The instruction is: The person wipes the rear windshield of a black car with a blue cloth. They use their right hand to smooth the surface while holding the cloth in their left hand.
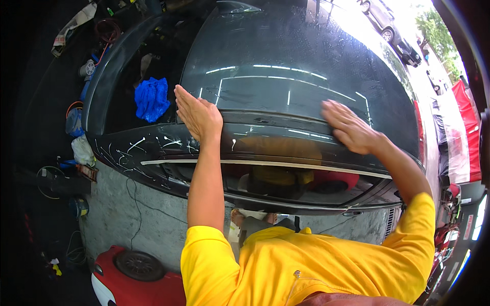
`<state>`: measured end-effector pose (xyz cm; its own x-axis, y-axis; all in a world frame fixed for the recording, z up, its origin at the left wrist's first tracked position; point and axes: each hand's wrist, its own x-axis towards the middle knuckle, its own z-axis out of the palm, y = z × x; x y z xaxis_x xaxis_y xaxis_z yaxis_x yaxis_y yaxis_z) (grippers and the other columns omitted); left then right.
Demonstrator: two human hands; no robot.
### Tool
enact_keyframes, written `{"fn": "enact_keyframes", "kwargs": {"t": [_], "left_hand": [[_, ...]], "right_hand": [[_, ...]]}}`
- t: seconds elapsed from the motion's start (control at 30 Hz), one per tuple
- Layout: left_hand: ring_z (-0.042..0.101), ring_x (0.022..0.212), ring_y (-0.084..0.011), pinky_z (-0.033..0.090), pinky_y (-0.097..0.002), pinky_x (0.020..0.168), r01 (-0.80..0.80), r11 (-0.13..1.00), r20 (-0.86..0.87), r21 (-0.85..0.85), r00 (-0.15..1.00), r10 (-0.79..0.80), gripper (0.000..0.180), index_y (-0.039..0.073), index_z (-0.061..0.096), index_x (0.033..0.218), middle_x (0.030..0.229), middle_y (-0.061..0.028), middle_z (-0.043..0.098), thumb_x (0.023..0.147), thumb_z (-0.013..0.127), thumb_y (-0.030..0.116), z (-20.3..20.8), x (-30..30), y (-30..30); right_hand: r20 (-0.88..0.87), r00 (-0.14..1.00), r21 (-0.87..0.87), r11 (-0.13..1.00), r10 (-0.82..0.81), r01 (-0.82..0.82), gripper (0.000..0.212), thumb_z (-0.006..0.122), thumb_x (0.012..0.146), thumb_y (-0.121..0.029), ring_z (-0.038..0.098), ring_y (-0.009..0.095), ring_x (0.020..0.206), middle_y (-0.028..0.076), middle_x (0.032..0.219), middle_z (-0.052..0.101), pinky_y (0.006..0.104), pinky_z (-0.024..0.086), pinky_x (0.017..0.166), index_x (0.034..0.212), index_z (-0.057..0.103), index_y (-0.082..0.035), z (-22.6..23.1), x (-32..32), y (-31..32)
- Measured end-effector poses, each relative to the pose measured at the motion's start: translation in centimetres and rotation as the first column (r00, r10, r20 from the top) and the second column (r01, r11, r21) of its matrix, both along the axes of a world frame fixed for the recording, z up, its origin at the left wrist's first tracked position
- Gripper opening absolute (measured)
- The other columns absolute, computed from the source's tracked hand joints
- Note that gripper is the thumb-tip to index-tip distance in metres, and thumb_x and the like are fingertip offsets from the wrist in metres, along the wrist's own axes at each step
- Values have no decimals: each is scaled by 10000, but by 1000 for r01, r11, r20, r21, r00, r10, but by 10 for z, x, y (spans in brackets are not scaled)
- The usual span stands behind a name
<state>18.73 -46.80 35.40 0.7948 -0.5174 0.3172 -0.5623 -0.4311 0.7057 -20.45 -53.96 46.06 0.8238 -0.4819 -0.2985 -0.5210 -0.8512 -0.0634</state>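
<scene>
A dark car roof (pixel 286 56) with bright light reflections stretches out before me. My left hand (pixel 199 113) is held above the roof's left edge, by the rear glass, with its fingers straight and together and nothing in it. Farther right, my right hand (pixel 351 127) is over the roof's near side, fingers stretched out, also holding nothing. Whether either palm touches the car cannot be made out. A crumpled blue cloth (pixel 152 100) rests on the dark rear glass, left of my left hand. White streaks (pixel 137 145) mark the body panel below it.
Pale tape (pixel 265 163) runs along the top of the near side windows. A red car (pixel 135 280) stands behind me at lower left. Thin cables (pixel 137 214) cross the grey floor. Hoses and buckets (pixel 75 121) sit beyond the car's left end. Parked cars (pixel 383 23) are outside, upper right.
</scene>
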Motion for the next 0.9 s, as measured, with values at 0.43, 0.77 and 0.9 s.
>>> {"fn": "enact_keyframes", "kwargs": {"t": [0.43, 0.77, 0.9], "left_hand": [[369, 1496, -434, 305, -510, 1217, -122, 961, -244, -247, 968, 60, 786, -73, 343, 1561, 1614, -286, 381, 1087, 324, 554, -21, 26, 4], [406, 1485, -430, 339, -520, 1211, -55, 998, -67, -11, 996, 54, 849, -69, 342, 1576, 1589, -298, 427, 1060, 371, 605, -5, -5, -24], [395, 1491, -431, 315, -509, 1230, -80, 986, 60, 143, 996, 72, 849, -79, 361, 1564, 1599, -293, 418, 1059, 398, 602, -29, 36, -20]], "right_hand": [[151, 972, -156, 975, 179, -155, 672, 357, 1097, -412, 213, 302, 1607, 164, 1731, 233, 442, 169, 1317, 1646, 267, -36, -78, 268, -1], [126, 380, -97, 370, -916, 924, 683, 178, 1108, -365, -30, 327, 1632, 203, 1757, -12, 433, 15, 1325, 1671, 52, 1, -21, -161, -10], [177, 563, -164, 540, -807, 825, 711, 208, 1091, -356, 33, 405, 1620, 245, 1746, 56, 522, 36, 1315, 1659, 47, 39, -42, -25, -3]]}}
